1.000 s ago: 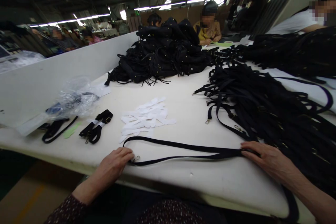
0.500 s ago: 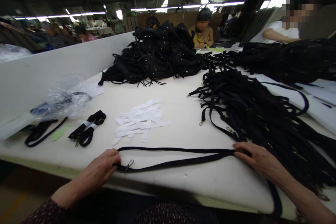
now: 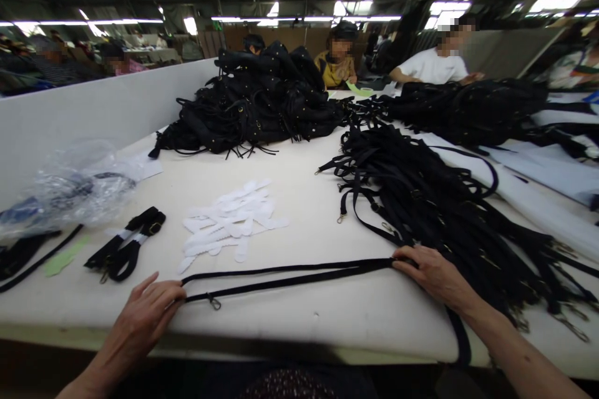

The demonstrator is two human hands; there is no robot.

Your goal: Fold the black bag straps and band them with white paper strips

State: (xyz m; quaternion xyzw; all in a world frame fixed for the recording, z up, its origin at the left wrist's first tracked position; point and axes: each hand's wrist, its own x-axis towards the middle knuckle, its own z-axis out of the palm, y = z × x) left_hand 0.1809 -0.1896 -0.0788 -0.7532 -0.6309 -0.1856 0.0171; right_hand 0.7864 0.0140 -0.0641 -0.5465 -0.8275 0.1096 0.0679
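Observation:
A long black strap (image 3: 290, 275) lies doubled across the near edge of the white table (image 3: 304, 187), with a small metal clip (image 3: 214, 303) on its lower run. My left hand (image 3: 147, 315) pinches the strap's left fold near the table edge. My right hand (image 3: 433, 274) presses fingers down on the strap's right part, beside a big heap of black straps (image 3: 435, 199). From under my right hand the strap hangs off the table's front.
White paper tabs (image 3: 231, 221) lie mid-table. A folded, banded strap bundle (image 3: 126, 249) and a clear plastic bag (image 3: 79, 187) sit at left. A pile of black bags (image 3: 257, 106) stands at the back, by a white partition (image 3: 88, 112). Other people sit beyond.
My left hand has drawn the strap's fold to the left along the table edge, stretching it straighter. The view has shifted rightward; my right hand stays on the strap.

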